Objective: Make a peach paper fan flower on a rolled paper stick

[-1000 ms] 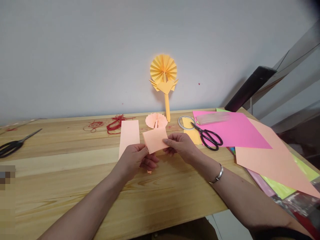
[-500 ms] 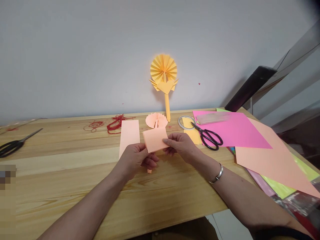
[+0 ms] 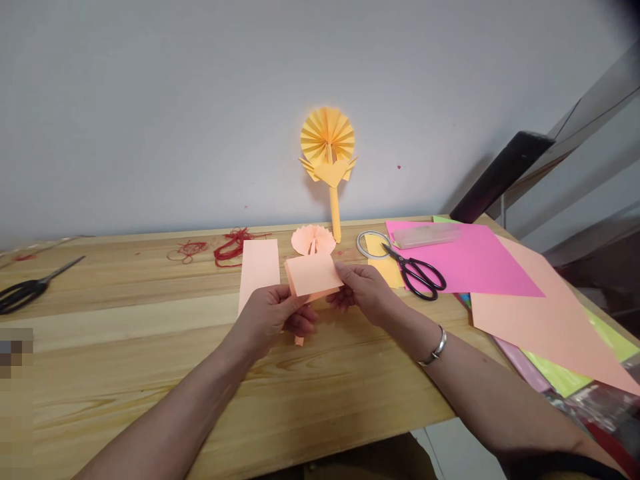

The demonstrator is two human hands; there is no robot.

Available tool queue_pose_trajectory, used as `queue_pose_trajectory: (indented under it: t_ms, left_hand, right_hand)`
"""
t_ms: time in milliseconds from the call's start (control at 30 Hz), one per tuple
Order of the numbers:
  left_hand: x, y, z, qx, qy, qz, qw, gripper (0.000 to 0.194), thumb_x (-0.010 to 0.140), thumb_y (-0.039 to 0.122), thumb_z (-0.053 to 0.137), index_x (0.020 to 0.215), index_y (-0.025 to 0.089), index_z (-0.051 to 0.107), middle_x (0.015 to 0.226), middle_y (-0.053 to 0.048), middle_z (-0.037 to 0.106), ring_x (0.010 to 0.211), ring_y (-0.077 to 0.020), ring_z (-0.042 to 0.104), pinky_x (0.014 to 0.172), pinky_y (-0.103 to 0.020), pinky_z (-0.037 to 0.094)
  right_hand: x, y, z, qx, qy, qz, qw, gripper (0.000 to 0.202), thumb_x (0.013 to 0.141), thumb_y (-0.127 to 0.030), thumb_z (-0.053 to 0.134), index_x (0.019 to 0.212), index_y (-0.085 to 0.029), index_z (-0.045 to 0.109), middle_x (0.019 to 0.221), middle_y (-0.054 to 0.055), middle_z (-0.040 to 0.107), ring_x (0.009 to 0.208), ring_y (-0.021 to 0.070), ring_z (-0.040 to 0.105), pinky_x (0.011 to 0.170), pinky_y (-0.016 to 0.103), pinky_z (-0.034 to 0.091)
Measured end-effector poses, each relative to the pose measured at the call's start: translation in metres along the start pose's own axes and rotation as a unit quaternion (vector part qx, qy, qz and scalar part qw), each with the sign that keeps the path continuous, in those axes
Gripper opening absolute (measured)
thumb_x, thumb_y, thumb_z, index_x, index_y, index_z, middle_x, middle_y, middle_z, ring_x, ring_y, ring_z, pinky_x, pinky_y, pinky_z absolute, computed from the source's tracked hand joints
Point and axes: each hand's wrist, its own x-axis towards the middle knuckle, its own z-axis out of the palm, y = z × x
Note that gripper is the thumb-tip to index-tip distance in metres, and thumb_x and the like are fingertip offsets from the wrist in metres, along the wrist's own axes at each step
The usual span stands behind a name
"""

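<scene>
A folded piece of peach paper [image 3: 315, 275] is held up between both hands, its front flap standing a little away from the layer behind. My left hand [image 3: 277, 312] pinches its lower left corner. At the right edge, my right hand [image 3: 365, 288] grips the flap between thumb and fingers. Beyond the folded paper lies a peach pleated paper fan [image 3: 313, 240]; its rolled handle is mostly hidden, with the end [image 3: 299, 341] showing below my left fingers. A flat peach paper strip [image 3: 260, 267] rests just left of the hands.
A yellow paper fan [image 3: 327, 137] leans against the wall. Black scissors [image 3: 420, 275], a tape roll [image 3: 361, 252] and a pink sheet [image 3: 480, 260] lie to the right, over more coloured paper [image 3: 540, 320]. Red string [image 3: 233, 248] and other scissors [image 3: 30, 291] are on the left.
The front flap of the folded paper has tilted up and opened away from the layer behind. My right thumb has shifted slightly up and right; my left hand has barely moved.
</scene>
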Motion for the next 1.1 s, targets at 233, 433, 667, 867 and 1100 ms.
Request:
queue_pose_trajectory:
  t_ms: [233,433,667,867,1100]
  left_hand:
    - [-0.0006,0.0021,0.0009,0.0,0.031,0.003,1.0,0.022,0.068,0.03,0.07,0.061,0.013,0.06,0.059,-0.007,0.069,0.045,-0.0148,0.061,0.042,-0.025,0.048]
    - [-0.0011,0.0017,0.0015,0.0,0.022,0.004,1.0,0.02,0.07,0.03,0.069,0.063,0.013,0.061,0.057,-0.006,0.068,0.044,-0.0155,0.06,0.039,-0.026,0.047]
    - [-0.0016,0.0015,0.0012,0.002,0.016,0.012,1.0,0.02,0.07,0.029,0.07,0.062,0.013,0.061,0.06,-0.006,0.069,0.045,-0.0152,0.061,0.04,-0.026,0.049]
    - [-0.0018,0.002,0.0019,0.006,0.017,0.009,1.0,0.019,0.07,0.029,0.069,0.063,0.013,0.061,0.059,-0.006,0.069,0.045,-0.0151,0.061,0.04,-0.026,0.049]
    - [-0.0004,-0.0012,-0.0013,-0.008,0.007,0.008,1.0,0.021,0.07,0.032,0.069,0.065,0.012,0.063,0.06,-0.006,0.069,0.046,-0.015,0.062,0.043,-0.025,0.049]
  right_hand:
    - [0.0019,-0.0048,-0.0011,0.042,0.005,0.081,0.996,0.027,0.082,-0.036,0.051,0.071,-0.012,0.057,0.052,0.006,0.064,0.044,0.014,0.059,0.037,0.019,0.04]
    - [-0.004,-0.007,0.0014,-0.056,-0.01,0.066,0.996,0.04,0.075,-0.05,0.061,0.061,-0.012,0.058,0.053,0.006,0.063,0.041,0.0118,0.057,0.035,0.018,0.036]
    - [-0.0052,-0.006,0.0023,-0.096,-0.012,0.028,0.995,0.035,0.071,-0.041,0.067,0.053,-0.013,0.056,0.049,0.002,0.06,0.039,0.0077,0.052,0.037,0.017,0.036]
    - [-0.0036,-0.0028,0.0008,-0.092,-0.018,0.01,0.995,0.033,0.07,-0.038,0.067,0.054,-0.012,0.058,0.049,0.002,0.059,0.039,0.0076,0.052,0.037,0.018,0.037]
    - [-0.0036,-0.0027,0.0012,-0.085,-0.02,0.014,0.996,0.032,0.068,-0.037,0.07,0.054,-0.012,0.057,0.049,0.001,0.06,0.04,0.008,0.054,0.038,0.018,0.039]
